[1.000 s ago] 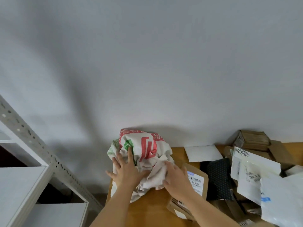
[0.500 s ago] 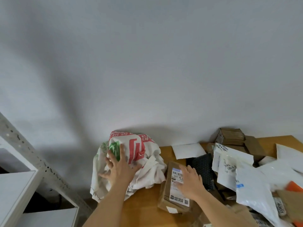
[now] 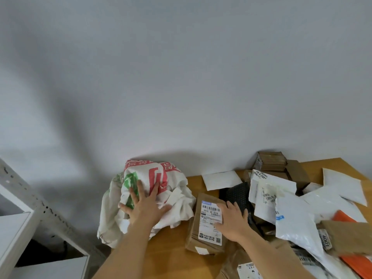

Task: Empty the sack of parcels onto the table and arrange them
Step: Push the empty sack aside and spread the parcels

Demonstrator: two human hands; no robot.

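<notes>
Head: sack [image 3: 161, 184] crumpled, white, red-green print

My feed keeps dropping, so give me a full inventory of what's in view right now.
sack: one, white with red and green print, crumpled at the table's left end
table: one, wooden, against the wall
labelled brown parcel: one, beside the sack
black mailer: one, behind that parcel
white envelope: one, flat near the wall
cardboard boxes: several, brown, at the back
white poly mailers: several, heaped at right
orange mailer: one, bottom right
shelving unit: white, left
left hand: flat on the sack
right hand: resting on the brown parcel
</notes>
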